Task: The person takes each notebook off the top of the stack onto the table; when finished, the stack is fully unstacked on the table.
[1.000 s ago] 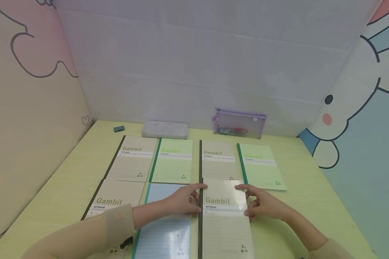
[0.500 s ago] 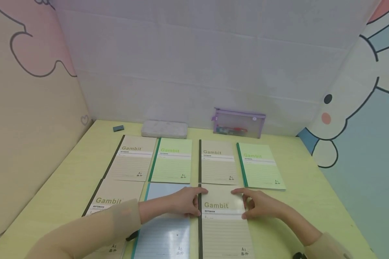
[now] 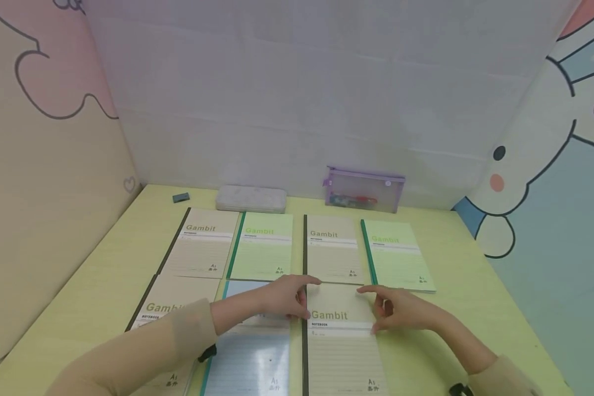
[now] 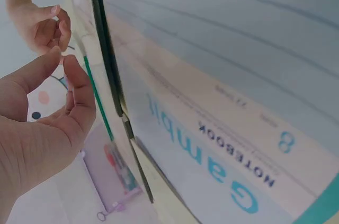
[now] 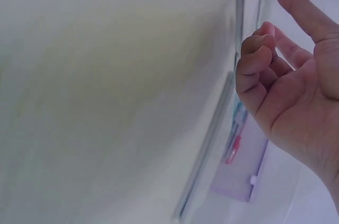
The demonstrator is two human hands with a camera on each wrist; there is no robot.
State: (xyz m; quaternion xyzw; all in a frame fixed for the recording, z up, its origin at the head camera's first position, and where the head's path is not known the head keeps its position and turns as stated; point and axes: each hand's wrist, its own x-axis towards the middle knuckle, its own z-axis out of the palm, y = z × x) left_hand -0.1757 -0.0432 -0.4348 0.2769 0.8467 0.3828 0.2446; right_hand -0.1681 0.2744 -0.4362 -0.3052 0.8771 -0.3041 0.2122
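Observation:
A beige Gambit notebook [image 3: 344, 357] with a dark spine lies flat at the front, right of a blue notebook [image 3: 249, 363]. My left hand [image 3: 284, 297] is at its upper left corner, fingers loosely bent. In the left wrist view nothing shows between the left thumb and index finger [image 4: 79, 83]. By the upper right corner is my right hand [image 3: 401, 308], its index finger over the cover and its thumb near the side edge. The right wrist view shows that hand [image 5: 296, 86] with bent fingers and nothing in them. Whether the fingertips touch the cover I cannot tell.
Behind lie a beige notebook [image 3: 333, 261] and green notebooks, one at the right [image 3: 401, 264] and one further left [image 3: 262, 253]. More beige notebooks [image 3: 200, 250] are on the left. A grey case [image 3: 251, 199], a purple zip pouch [image 3: 365, 192] and an eraser-like block [image 3: 181, 197] stand along the wall.
Over the last second the front beige notebook has come slightly toward me, off the lower edge of the one behind. Since half a second ago, my left hand has risen off its corner.

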